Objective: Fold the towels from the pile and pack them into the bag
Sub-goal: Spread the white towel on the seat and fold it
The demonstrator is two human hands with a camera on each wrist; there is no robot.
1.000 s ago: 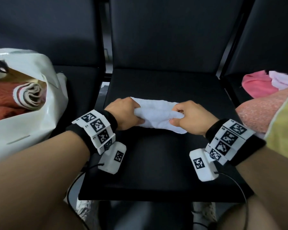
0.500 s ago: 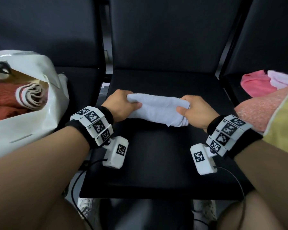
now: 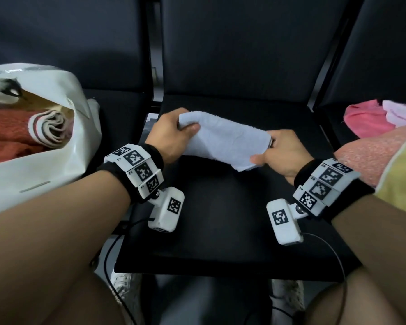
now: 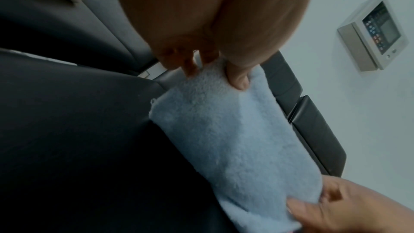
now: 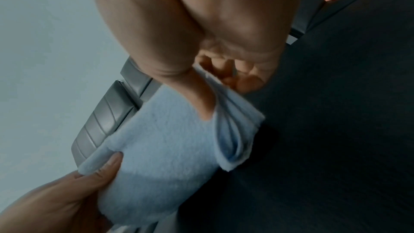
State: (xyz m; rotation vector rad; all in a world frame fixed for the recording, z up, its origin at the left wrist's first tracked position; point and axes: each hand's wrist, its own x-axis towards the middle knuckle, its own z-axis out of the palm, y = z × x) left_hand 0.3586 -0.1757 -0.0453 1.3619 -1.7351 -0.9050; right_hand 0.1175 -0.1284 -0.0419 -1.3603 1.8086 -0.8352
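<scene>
A folded pale blue towel [image 3: 227, 139] hangs just above the middle black seat [image 3: 220, 207], held by both ends. My left hand [image 3: 171, 134] pinches its left end, thumb on top; the left wrist view shows the thumb pressed into the towel [image 4: 224, 130]. My right hand [image 3: 279, 153] grips the right end, where the towel's [image 5: 170, 141] folded layers show open edges. A white plastic bag [image 3: 56, 146] stands on the left seat, holding a rust-red towel [image 3: 7, 130] and a rolled striped one [image 3: 49, 127].
On the right seat lies a pile of towels: pink [image 3: 366, 118], lilac [image 3: 399, 112], speckled salmon [image 3: 370, 156] and yellow [image 3: 403, 174]. Seat backs rise behind. A wall panel [image 4: 374, 33] shows in the left wrist view. My knees sit below the seat's front edge.
Both hands lifted the folded towel off the seat and carried it up and a little left. The right end now droops below my right thumb.
</scene>
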